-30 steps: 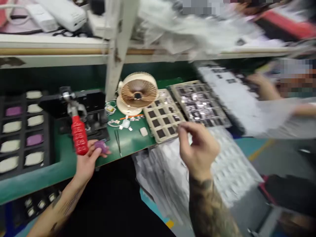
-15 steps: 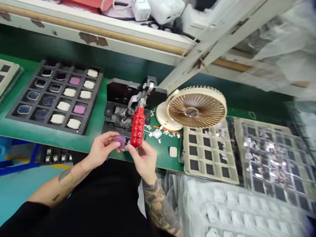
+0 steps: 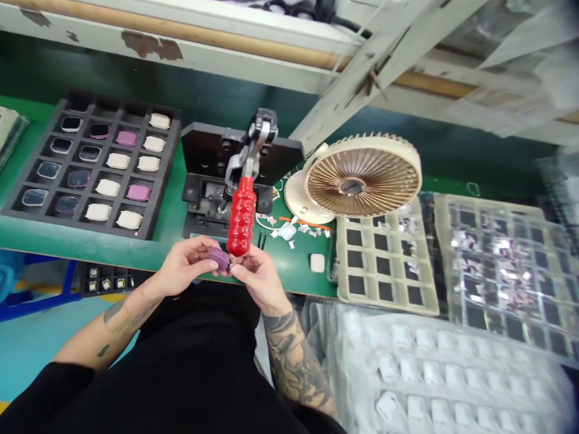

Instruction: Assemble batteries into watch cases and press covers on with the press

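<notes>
Two bare hands meet above the edge of the green bench point(image 3: 298, 277): the left hand point(image 3: 185, 266) is clamped, thumb against fingers, on a purple case point(image 3: 218, 258), while the right hand point(image 3: 263, 280) has its thumb and fingertips at the case's right end, though whether they grip it I cannot tell. Just beyond the right fingertips is the red handle point(image 3: 242, 214) of a black clamp fixture point(image 3: 205, 147), with a white square piece point(image 3: 317, 263) to the right of that hand. Beyond the left hand, to its left, lies a divided black tray point(image 3: 160, 175) with white pieces point(image 3: 108, 187), and a cream fan point(image 3: 362, 178) stands beyond the right hand, to its right
</notes>
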`<control>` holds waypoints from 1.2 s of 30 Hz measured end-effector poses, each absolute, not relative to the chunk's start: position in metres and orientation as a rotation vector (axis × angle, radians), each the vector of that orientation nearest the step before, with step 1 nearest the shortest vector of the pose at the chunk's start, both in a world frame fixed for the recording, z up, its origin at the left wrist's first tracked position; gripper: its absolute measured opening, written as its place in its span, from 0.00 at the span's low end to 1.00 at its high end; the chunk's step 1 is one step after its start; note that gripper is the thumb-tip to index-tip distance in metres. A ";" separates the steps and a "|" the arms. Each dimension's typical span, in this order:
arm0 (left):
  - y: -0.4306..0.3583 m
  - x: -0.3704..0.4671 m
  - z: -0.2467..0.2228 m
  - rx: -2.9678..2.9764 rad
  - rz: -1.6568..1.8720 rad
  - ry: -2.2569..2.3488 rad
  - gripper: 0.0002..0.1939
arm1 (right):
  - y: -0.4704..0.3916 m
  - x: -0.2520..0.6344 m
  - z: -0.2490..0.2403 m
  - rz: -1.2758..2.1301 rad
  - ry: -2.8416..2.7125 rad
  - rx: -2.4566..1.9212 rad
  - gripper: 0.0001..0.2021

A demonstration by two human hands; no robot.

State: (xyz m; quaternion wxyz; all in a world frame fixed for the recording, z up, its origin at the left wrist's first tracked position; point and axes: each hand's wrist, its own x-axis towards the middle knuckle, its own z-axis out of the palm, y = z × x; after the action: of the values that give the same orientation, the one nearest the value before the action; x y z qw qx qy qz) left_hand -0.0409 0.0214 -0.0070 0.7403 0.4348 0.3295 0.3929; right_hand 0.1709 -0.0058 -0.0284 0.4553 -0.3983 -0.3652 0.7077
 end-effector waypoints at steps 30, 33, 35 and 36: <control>0.001 -0.028 -0.022 0.880 0.956 0.836 0.17 | -0.023 0.161 -0.008 1.090 -1.345 -1.121 0.08; 0.002 -0.030 -0.018 0.884 0.954 0.834 0.17 | -0.019 0.163 -0.013 1.231 -1.215 -1.098 0.06; 0.001 -0.034 -0.014 0.993 0.932 0.876 0.13 | -0.019 0.161 -0.018 1.310 -1.143 -1.099 0.08; 0.001 -0.035 -0.012 1.067 0.916 0.895 0.12 | -0.019 0.159 -0.020 1.339 -1.126 -1.095 0.09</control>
State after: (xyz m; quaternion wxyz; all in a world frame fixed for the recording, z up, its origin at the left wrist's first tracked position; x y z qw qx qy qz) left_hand -0.0353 0.0008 -0.0115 0.6722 0.4739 0.3975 0.4069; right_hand 0.1593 -0.0195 -0.0197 0.5132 -0.4555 -0.4682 0.5567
